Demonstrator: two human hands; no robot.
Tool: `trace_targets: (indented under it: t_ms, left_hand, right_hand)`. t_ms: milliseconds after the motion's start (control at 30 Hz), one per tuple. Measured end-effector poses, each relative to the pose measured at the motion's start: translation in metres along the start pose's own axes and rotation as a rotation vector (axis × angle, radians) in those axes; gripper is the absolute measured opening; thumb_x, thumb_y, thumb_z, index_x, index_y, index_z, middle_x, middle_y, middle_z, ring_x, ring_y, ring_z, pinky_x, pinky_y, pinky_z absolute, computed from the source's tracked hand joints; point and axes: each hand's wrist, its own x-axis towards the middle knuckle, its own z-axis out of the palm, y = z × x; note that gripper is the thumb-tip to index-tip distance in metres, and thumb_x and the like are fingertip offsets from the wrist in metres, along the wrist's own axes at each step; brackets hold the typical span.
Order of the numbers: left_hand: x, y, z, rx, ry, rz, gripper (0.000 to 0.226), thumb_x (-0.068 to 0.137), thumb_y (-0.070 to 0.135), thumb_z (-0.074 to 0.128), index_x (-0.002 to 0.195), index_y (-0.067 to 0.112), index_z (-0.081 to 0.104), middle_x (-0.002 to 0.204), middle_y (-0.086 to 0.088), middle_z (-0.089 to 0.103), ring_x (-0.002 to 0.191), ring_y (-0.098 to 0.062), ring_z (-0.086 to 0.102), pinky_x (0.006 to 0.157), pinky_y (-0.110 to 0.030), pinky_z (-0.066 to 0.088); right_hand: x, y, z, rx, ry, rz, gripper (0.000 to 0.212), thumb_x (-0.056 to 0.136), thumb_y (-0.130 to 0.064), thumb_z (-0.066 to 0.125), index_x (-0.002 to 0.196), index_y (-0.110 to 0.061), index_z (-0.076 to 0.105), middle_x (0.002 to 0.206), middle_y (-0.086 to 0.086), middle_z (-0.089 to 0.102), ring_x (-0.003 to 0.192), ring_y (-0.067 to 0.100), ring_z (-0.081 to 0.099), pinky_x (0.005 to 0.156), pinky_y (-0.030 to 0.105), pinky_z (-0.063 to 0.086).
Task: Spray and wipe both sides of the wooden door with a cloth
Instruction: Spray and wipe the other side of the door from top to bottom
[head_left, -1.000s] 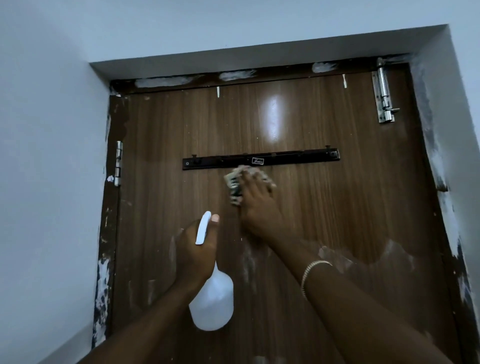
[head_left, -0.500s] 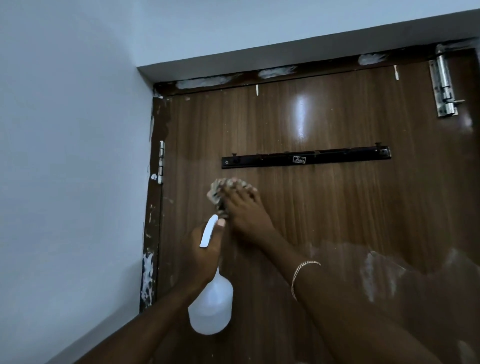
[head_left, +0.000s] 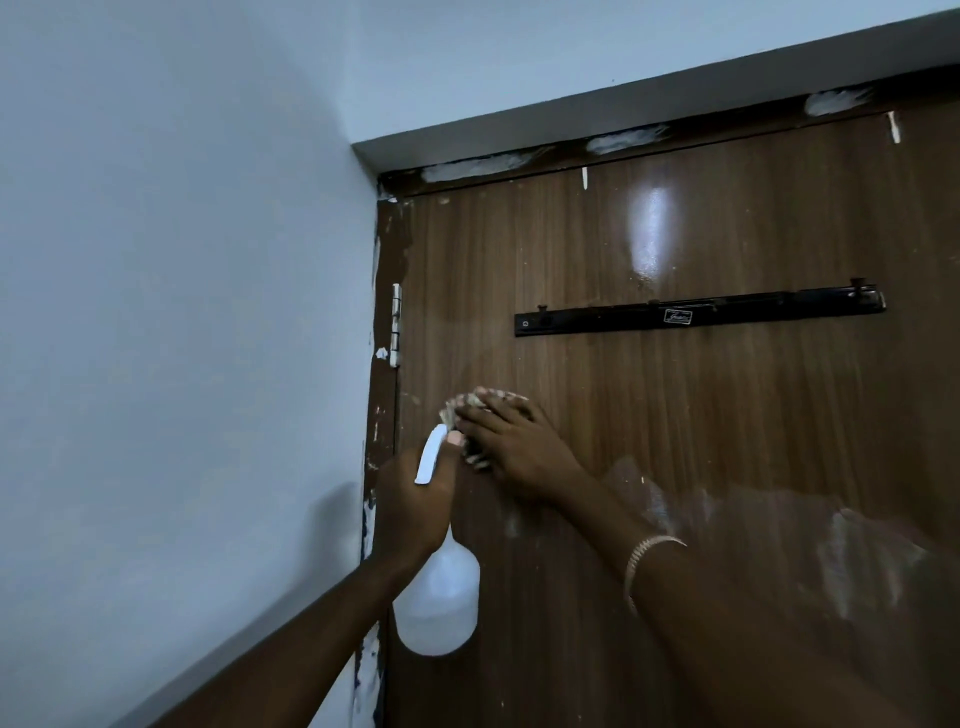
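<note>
A brown wooden door (head_left: 701, 415) fills the right half of the view, with pale smears across its lower part. My right hand (head_left: 519, 447) presses a crumpled light cloth (head_left: 462, 408) flat against the door near its left edge, below the black bar. Only the cloth's edges show around my fingers. My left hand (head_left: 415, 504) grips the neck of a white spray bottle (head_left: 439, 603), whose round body hangs below my fist and whose white trigger head sticks up beside my thumb. The two hands almost touch.
A black metal bar (head_left: 696, 314) is screwed across the door above my hands. A hinge (head_left: 396, 325) sits on the paint-splashed dark frame (head_left: 384, 291) at the left. A pale wall (head_left: 182, 338) runs close along the left.
My right hand has slid the cloth down and to the left across the door, toward the hinge side. The view has turned left, so the bolt at top right is out of sight.
</note>
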Motion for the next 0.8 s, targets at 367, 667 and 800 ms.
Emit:
trace_targets:
  t_ms: [367,667,800]
  left_hand:
    - [0.015,-0.005,-0.020,-0.015,0.009,-0.038,0.054,0.084,0.052,0.059,0.096,0.001,0.074,0.068,0.006,0.065,0.055,-0.012,0.064,0.051,-0.006,0.047]
    - [0.028,-0.028,-0.031,-0.083,0.103,0.083,0.061,0.089,0.068,0.052,0.097,0.012,0.074,0.079,0.010,0.072,0.074,-0.006,0.073,0.068,-0.006,0.053]
    - [0.020,-0.034,-0.032,-0.082,0.045,0.030,0.044,0.099,0.048,0.059,0.079,0.010,0.067,0.062,0.002,0.062,0.059,-0.017,0.062,0.057,-0.025,0.051]
  right_hand:
    - [0.000,0.004,-0.010,0.073,0.202,0.346,0.077,0.088,-0.045,0.023,0.161,-0.019,0.024,0.169,-0.001,0.014,0.157,0.021,0.007,0.119,0.052,0.020]
    - [0.143,-0.004,-0.058,0.063,0.198,0.282,0.078,0.089,-0.042,0.007,0.162,-0.017,0.020,0.170,0.003,0.012,0.157,0.022,0.005,0.125,0.049,0.008]
    - [0.087,0.002,-0.028,-0.062,0.012,-0.158,0.065,0.093,-0.043,0.033,0.156,-0.027,0.035,0.166,-0.004,0.026,0.156,0.018,0.014,0.124,0.047,0.013]
